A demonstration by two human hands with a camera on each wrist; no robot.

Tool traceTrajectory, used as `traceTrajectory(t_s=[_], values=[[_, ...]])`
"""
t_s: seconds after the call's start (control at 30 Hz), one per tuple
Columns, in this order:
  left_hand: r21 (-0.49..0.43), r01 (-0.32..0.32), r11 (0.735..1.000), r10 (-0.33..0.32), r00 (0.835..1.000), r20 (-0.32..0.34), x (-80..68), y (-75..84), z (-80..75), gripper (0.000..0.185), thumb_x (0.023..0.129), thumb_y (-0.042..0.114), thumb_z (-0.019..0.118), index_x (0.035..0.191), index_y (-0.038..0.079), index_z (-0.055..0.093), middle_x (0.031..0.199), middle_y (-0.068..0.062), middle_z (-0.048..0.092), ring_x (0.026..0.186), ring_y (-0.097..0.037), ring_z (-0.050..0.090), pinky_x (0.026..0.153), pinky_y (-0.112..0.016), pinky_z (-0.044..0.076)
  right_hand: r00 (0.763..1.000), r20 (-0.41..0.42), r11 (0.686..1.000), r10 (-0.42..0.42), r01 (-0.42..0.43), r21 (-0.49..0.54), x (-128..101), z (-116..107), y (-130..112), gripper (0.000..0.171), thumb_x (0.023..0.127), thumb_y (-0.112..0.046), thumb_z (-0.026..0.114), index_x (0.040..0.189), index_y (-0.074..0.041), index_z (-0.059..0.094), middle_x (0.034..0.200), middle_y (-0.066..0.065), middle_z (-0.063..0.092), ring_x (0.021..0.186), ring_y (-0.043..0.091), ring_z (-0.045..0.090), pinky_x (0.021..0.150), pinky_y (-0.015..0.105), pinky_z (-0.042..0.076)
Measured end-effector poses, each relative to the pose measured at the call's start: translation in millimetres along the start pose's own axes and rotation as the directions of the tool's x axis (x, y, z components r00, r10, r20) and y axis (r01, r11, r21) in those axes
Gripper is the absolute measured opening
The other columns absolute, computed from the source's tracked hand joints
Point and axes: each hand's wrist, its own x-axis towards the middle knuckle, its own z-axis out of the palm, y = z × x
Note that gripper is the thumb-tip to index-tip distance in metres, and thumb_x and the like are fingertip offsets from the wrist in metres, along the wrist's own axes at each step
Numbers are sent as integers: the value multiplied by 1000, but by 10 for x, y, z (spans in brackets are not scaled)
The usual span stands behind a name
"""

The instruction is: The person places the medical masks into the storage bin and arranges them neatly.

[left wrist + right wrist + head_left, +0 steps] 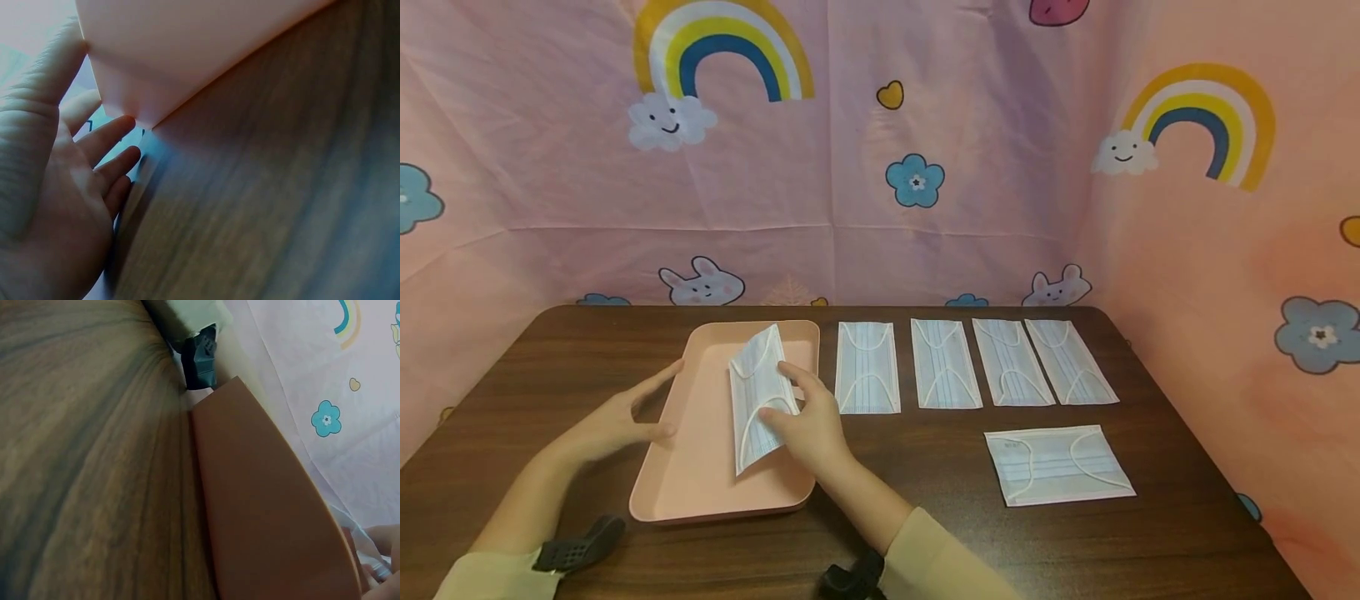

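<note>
A pink rectangular tray [688,479] lies on the table's left half. My right hand [816,425] holds a pale blue face mask [751,400] by its right edge, thumb and fingers on it. The mask is tilted over the tray, its white ear loops showing. My left hand [610,425] rests at the tray's left side, fingers spread and touching the rim. The left wrist view shows the fingers [106,140] stretched along the tray's outer wall [181,50]. In the right wrist view, the tray wall [262,500] hides most of the hand and mask.
To the tray's right, several masks stand in a row: one beside the tray [868,367], another [946,364] farther right, two close together at the end. One more mask [1060,465] lies sideways nearer the front. Patterned pink cloth [985,167] hangs behind the table.
</note>
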Motion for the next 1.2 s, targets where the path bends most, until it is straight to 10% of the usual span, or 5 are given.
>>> traceTrajectory(t_s=[1.2], values=[[19, 20, 1000, -20, 1000, -4, 4, 7, -7, 95, 80, 14, 74, 155, 20, 16, 153, -28, 15, 134, -57, 9, 92, -78, 15, 961, 240, 875, 135, -3, -483, 63, 66, -130, 65, 74, -19, 84, 131, -3, 58, 129, 5, 59, 120, 12, 50, 97, 24, 40]])
